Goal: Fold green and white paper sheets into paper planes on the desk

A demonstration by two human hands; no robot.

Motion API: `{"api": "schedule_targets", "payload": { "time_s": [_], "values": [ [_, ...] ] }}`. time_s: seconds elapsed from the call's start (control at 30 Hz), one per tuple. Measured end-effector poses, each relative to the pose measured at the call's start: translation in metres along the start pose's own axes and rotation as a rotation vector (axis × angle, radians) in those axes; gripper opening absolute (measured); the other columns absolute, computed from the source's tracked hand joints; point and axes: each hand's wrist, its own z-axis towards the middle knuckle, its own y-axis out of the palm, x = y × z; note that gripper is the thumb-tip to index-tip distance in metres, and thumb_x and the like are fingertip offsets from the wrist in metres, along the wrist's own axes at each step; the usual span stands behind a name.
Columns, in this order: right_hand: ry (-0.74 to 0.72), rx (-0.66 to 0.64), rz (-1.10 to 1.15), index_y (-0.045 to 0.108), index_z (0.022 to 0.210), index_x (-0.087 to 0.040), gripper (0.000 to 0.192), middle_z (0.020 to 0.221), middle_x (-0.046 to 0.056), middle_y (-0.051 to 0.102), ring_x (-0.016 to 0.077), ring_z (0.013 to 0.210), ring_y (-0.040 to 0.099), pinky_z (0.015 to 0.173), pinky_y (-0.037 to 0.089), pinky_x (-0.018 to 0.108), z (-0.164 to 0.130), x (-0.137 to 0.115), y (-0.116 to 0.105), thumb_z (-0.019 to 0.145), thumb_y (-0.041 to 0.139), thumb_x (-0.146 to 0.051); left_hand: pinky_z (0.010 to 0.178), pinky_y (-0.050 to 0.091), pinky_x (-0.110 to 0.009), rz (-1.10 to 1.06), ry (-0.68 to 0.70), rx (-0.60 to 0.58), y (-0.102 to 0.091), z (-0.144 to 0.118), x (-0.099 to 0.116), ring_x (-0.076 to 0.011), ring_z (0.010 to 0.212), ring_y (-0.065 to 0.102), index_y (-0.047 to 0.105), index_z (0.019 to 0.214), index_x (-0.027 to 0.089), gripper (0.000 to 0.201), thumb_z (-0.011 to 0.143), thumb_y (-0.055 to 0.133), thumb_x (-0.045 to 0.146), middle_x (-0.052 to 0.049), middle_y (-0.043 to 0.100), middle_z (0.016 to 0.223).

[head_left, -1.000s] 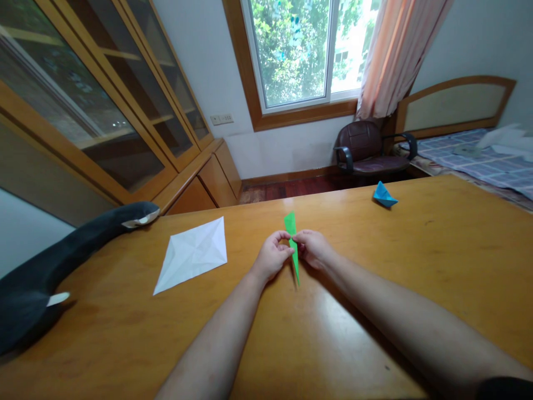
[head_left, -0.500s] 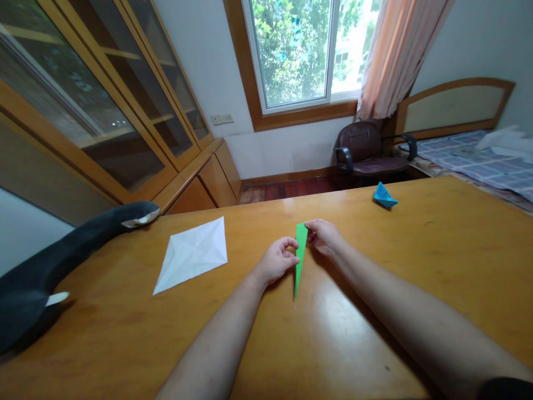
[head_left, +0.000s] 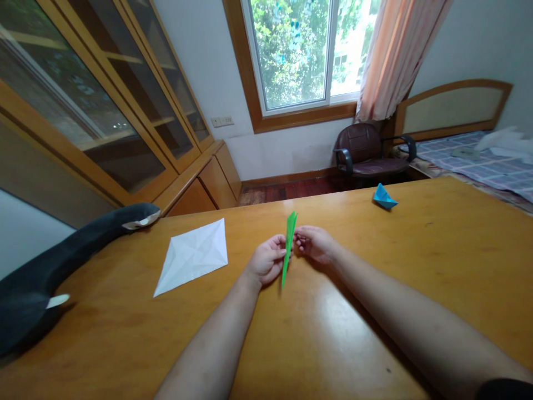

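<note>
A narrow strip of folded green paper (head_left: pixel 288 244) stands nearly upright over the table, tapering to a point at the bottom. Its top end is slightly parted into two layers. My left hand (head_left: pixel 268 260) is closed on its left side, thumb in front and fingers partly behind it. Close by the paper's right edge is my right hand (head_left: pixel 315 243), its fingers loosely curled and a little apart; whether the fingertips touch the paper is hard to see. To the left, a creased white paper sheet (head_left: pixel 194 254) lies flat on the wooden table (head_left: pixel 333 344).
A small blue folded paper piece (head_left: pixel 385 198) sits near the table's far edge. A dark plush-like object (head_left: pixel 79 250) with white parts lies along the left side. Beyond the table are a brown armchair (head_left: pixel 360 147), a glass-door cabinet (head_left: pixel 175 116) and a bed (head_left: pixel 470 153).
The green paper has shifted left and turned more edge-on, its top layers now parted. My right fingers have come off its top corner and sit beside its edge. My left hand moved slightly left.
</note>
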Motion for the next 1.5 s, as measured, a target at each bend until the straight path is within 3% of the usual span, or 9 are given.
{"api": "schedule_targets", "payload": {
  "time_s": [0.17, 0.33, 0.5, 0.63, 0.73, 0.97, 1.27, 1.5],
  "values": [
    [0.03, -0.219, -0.002, 0.065, 0.078, -0.014, 0.02, 0.059, 0.0, 0.062, 0.01, 0.052, 0.053, 0.05, 0.036, 0.023, -0.007, 0.008, 0.006, 0.068, 0.074, -0.028, 0.055, 0.043, -0.019, -0.023, -0.06, -0.028, 0.002, 0.001, 0.002, -0.0102, 0.062, 0.056, 0.06, 0.084, 0.012, 0.024, 0.062, 0.068, 0.005, -0.005, 0.063, 0.075],
    [0.025, -0.211, 0.029, 0.066, 0.09, -0.016, 0.029, 0.061, 0.0, 0.065, 0.0125, 0.053, 0.057, 0.052, 0.043, 0.025, -0.009, 0.009, 0.007, 0.064, 0.077, -0.023, 0.051, 0.041, -0.017, -0.025, -0.107, -0.021, 0.002, 0.001, 0.001, -0.0087, 0.058, 0.053, 0.062, 0.084, 0.012, 0.023, 0.062, 0.062, 0.004, -0.004, 0.061, 0.071],
    [-0.051, -0.21, 0.043, 0.06, 0.071, -0.018, 0.022, 0.052, -0.003, 0.059, 0.0128, 0.046, 0.054, 0.048, 0.047, 0.028, -0.008, 0.011, 0.009, 0.063, 0.079, -0.025, 0.052, 0.044, -0.018, 0.052, -0.088, 0.048, 0.003, 0.002, -0.001, -0.0105, 0.06, 0.057, 0.063, 0.083, 0.011, 0.018, 0.065, 0.063, 0.01, -0.006, 0.065, 0.073],
    [-0.088, -0.134, 0.035, 0.059, 0.066, -0.017, 0.024, 0.052, -0.002, 0.059, 0.0115, 0.045, 0.051, 0.046, 0.044, 0.026, -0.006, 0.012, 0.01, 0.058, 0.081, -0.025, 0.057, 0.048, -0.023, 0.116, -0.019, 0.148, 0.003, 0.004, -0.006, -0.0133, 0.063, 0.061, 0.064, 0.086, 0.011, 0.024, 0.072, 0.071, 0.029, -0.008, 0.068, 0.075],
    [-0.127, -0.043, 0.026, 0.06, 0.065, -0.017, 0.024, 0.056, -0.001, 0.061, 0.0112, 0.048, 0.051, 0.048, 0.042, 0.025, -0.005, 0.011, 0.011, 0.055, 0.081, -0.022, 0.055, 0.046, -0.022, 0.253, 0.054, 0.199, 0.003, 0.006, -0.011, -0.0115, 0.058, 0.059, 0.064, 0.083, 0.012, 0.037, 0.068, 0.077, 0.043, -0.005, 0.067, 0.069],
    [-0.207, 0.144, -0.016, 0.058, 0.062, -0.017, 0.025, 0.053, -0.005, 0.057, 0.0067, 0.045, 0.042, 0.045, 0.029, 0.022, -0.003, 0.01, 0.012, 0.048, 0.078, -0.02, 0.046, 0.034, -0.02, 0.619, 0.159, 0.283, 0.004, 0.011, -0.018, -0.0078, 0.047, 0.047, 0.068, 0.075, 0.012, 0.036, 0.07, 0.074, 0.047, 0.001, 0.058, 0.055],
    [-0.191, 0.106, -0.09, 0.057, 0.061, -0.017, 0.026, 0.05, -0.005, 0.053, 0.0073, 0.045, 0.04, 0.045, 0.025, 0.023, 0.0, 0.016, 0.009, 0.055, 0.078, -0.03, 0.048, 0.037, -0.021, 0.565, 0.136, 0.336, 0.003, 0.016, -0.02, -0.0086, 0.049, 0.049, 0.066, 0.067, 0.011, 0.038, 0.066, 0.074, 0.048, -0.001, 0.058, 0.055],
    [-0.251, 0.164, -0.155, 0.055, 0.056, -0.018, 0.021, 0.048, -0.005, 0.05, 0.0074, 0.044, 0.037, 0.046, 0.025, 0.025, 0.003, 0.019, 0.009, 0.055, 0.074, -0.026, 0.049, 0.04, -0.023, 0.536, 0.1, 0.366, 0.005, 0.018, -0.022, -0.0096, 0.048, 0.05, 0.062, 0.063, 0.013, 0.042, 0.062, 0.076, 0.052, 0.0, 0.058, 0.053]
  ]
}}
